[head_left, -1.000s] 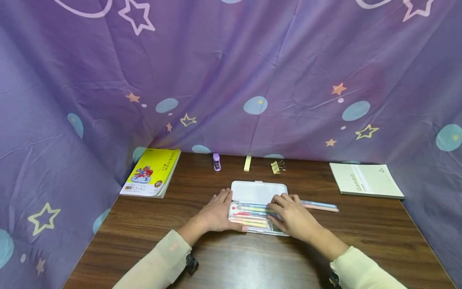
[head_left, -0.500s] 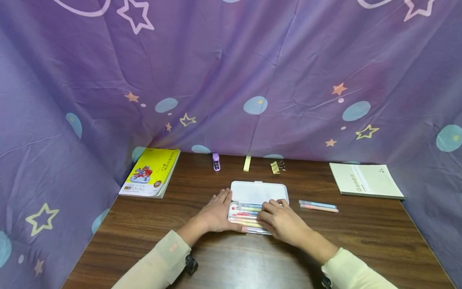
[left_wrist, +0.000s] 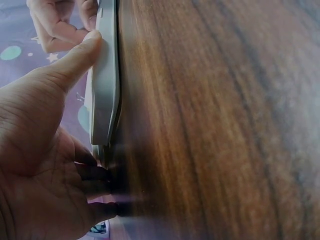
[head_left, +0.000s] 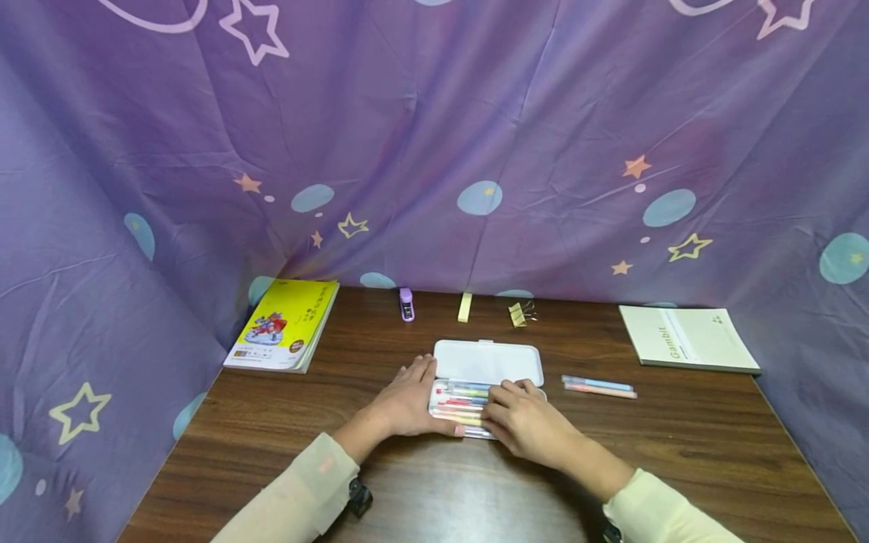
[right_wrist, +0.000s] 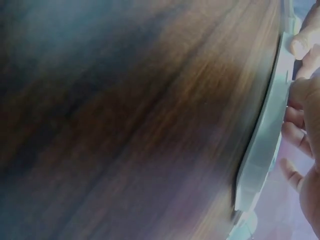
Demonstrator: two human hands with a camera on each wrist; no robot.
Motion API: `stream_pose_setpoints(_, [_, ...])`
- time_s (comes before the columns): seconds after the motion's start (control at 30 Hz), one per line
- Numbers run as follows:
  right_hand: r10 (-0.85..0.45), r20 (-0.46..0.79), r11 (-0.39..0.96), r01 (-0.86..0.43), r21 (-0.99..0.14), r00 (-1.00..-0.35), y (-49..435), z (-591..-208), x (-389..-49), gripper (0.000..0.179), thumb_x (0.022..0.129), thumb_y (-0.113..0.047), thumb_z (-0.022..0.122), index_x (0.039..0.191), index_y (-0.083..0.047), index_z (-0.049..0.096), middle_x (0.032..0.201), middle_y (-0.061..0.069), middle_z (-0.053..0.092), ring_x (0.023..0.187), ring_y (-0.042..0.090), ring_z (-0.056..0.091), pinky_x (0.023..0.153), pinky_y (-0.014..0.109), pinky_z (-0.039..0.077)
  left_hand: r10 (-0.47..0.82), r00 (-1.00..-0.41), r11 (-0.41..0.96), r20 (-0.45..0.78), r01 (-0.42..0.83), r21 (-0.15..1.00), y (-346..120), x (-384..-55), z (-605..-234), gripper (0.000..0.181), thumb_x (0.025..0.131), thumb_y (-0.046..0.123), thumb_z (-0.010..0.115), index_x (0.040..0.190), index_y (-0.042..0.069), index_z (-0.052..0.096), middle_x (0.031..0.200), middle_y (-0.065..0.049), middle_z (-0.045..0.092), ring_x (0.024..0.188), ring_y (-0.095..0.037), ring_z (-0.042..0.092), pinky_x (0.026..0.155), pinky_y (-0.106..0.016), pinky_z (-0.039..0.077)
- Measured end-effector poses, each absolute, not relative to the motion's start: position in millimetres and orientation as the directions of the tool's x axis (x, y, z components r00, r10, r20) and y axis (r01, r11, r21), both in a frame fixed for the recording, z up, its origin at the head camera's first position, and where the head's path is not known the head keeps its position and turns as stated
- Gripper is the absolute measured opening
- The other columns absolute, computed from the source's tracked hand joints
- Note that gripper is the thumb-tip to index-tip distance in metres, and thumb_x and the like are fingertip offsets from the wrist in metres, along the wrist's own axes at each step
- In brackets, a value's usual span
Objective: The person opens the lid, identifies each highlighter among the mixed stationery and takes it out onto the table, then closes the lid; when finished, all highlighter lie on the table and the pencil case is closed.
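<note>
White plastic pencil case (head_left: 487, 362), open, between straight-fingered left hand (head_left: 409, 400) at nine o'clock and right hand (head_left: 529, 422) bent over slim multicoloured pens (head_left: 462, 404) inside, grip unclear. Most seem stowed; two slim pens, blue and peach (head_left: 603, 391), lie outside at three.

Head view: medium-bright, mostly even. Glare patch on the table (head_left: 468, 501) at bottom center; edges of the table darker. Soft shadows by both forearms (head_left: 363, 434). Curtain (head_left: 407, 151) duller toward the corners. Pens (head_left: 458, 411) too soft for fine detail. Left wrist: left hand (left_wrist: 47, 135) dim, fingertips in deep shadow, pale haze upper right. Right wrist: table grain smeared, bluish haze upper left, right edge washed out.
</note>
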State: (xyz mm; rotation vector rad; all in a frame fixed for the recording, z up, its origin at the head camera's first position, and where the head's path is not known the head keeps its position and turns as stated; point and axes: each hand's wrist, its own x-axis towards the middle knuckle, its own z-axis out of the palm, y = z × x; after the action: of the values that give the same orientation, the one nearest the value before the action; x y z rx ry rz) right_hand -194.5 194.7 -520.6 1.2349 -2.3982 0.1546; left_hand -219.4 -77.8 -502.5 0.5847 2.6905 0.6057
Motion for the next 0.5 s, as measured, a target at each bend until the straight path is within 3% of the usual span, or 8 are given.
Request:
stream_pose_setpoints(0.27, [-0.751, 0.384, 0.615, -0.781, 0.110, -0.537, 193.5, -516.3, -193.6, 0.011, 0.095, -0.032, 0.088, 0.097, -0.025, 0.079, 0.095, -0.010, 0.064, 0.092, 0.012, 0.061, 0.082, 0.039, 0.055, 0.456, -0.863, 0.825, -0.216, 0.320, 0.466, -77.3, -218.9, -502.3, 0.140, 0.083, 0.079, 0.081, 0.175, -0.003, 0.014, 0.185, -0.022, 0.016, 0.174, -0.036, 0.013, 0.143, -0.050, 0.017])
stream_pose_setpoints(0.5, [-0.758, 0.389, 0.616, -0.770, 0.165, -0.523, 191.8, -517.2, -192.1, 0.012, 0.095, -0.033, 0.087, 0.097, -0.024, 0.079, 0.095, -0.009, 0.065, 0.092, 0.014, 0.062, 0.085, 0.042, 0.055, 0.454, -0.865, 0.822, -0.215, 0.314, 0.474, -77.4, -218.7, -502.8, 0.141, 0.083, 0.078, 0.082, 0.176, -0.003, 0.014, 0.185, -0.023, 0.016, 0.174, -0.036, 0.013, 0.143, -0.050, 0.017])
